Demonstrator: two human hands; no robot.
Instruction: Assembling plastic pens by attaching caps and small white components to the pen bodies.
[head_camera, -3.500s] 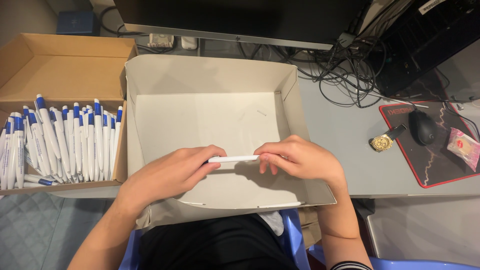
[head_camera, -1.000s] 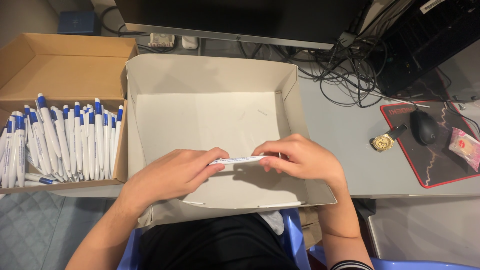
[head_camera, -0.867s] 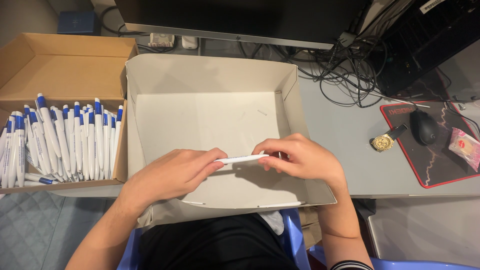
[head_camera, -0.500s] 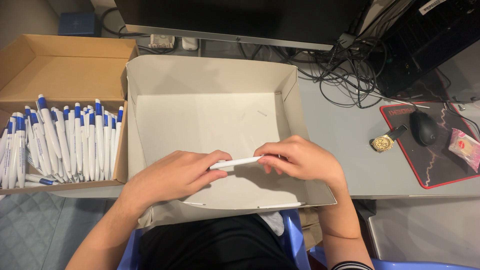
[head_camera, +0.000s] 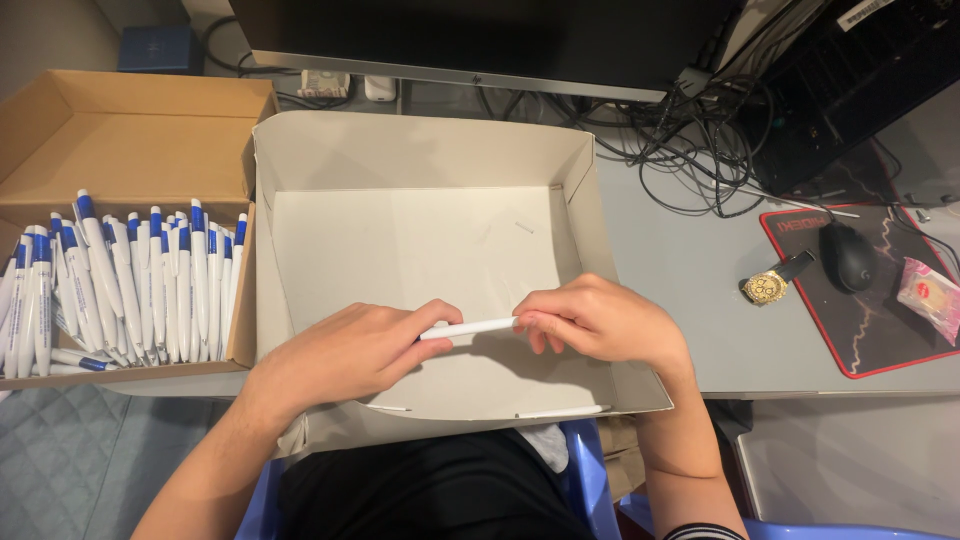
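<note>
Holding a white pen by its two ends, both hands hover low over the near part of a large pale cardboard box on the bench. The left hand is curled nearly closed around one end, thumb pressed along the barrel; the right hand pinches the other end with its fingertips drawn together. The pen lies roughly level between them, just above the box floor, and only its middle stretch shows, so whether a cap or tip is coming on or off cannot be told.

The likeliest trouble, as I judge it, comes from that two-ended grip. If the hands pull or twist unevenly, a small part could pop free and drop into the box or bounce past its low front flap toward the lap and the blue chair. Too hard a bend could also flex the thin barrel.

To the left, a brown cardboard box holds rows of white pens with blue ends, packed close against its near wall; an elbow swinging that way could nudge it, since it hangs partly over the bench edge. On the right sit a wristwatch, a black mouse on a red-edged mat, and tangled cables, well apart from the hands.
</note>
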